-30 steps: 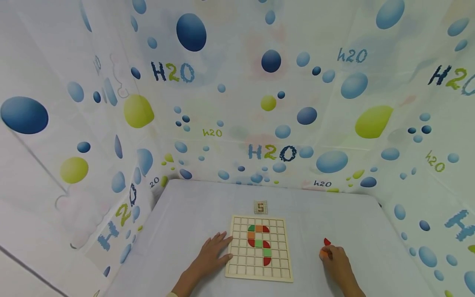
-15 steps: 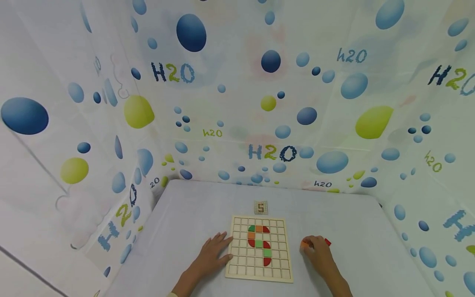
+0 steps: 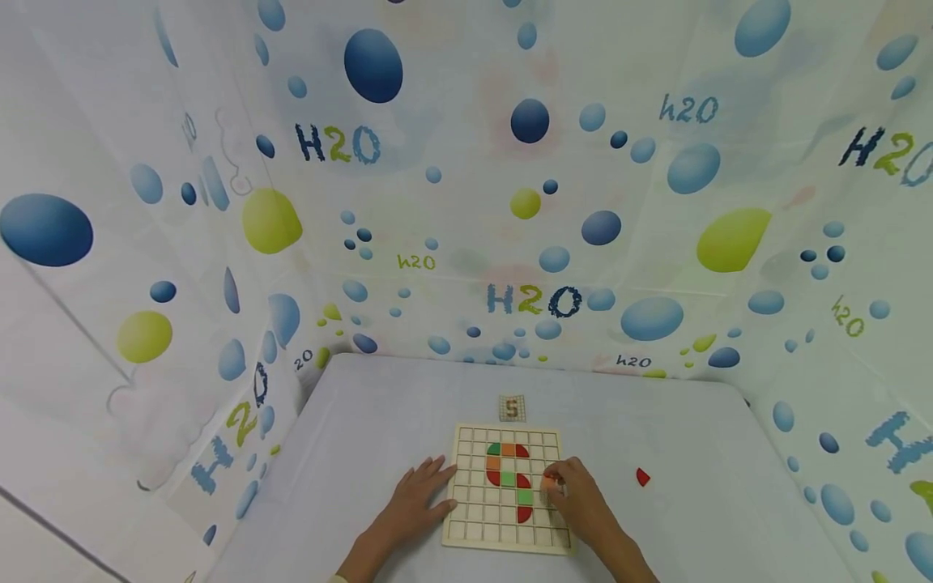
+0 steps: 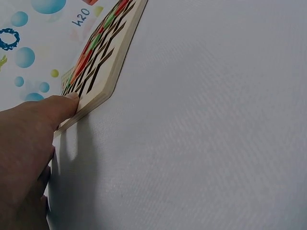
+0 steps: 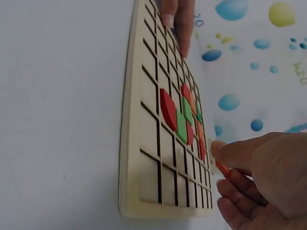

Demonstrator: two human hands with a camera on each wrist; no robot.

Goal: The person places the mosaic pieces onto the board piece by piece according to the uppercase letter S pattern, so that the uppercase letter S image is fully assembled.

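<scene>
A wooden grid board (image 3: pixel 470 514) lies on the table, with red, green and orange tiles (image 3: pixel 508 478) set in its cells in a curving line. My left hand (image 3: pixel 418 500) rests along the board's left edge, fingers spread, with the thumb (image 4: pixel 62 108) touching the rim. Over the right-hand columns, my right hand (image 3: pixel 583 498) pinches an orange tile (image 5: pixel 222 168) between thumb and fingers. The fingers partly cover this tile in the head view.
A loose red quarter-round tile (image 3: pixel 642 477) lies on the white table (image 3: pixel 700 518) to the right of the board. Behind the board is a small gridded card (image 3: pixel 512 408) with an S-like figure. A patterned curtain (image 3: pixel 466 202) surrounds the table's back and sides.
My right hand has carried the orange tile leftward from beside the red loose tile to above the board's right side. The left hand has stayed at the board's edge.
</scene>
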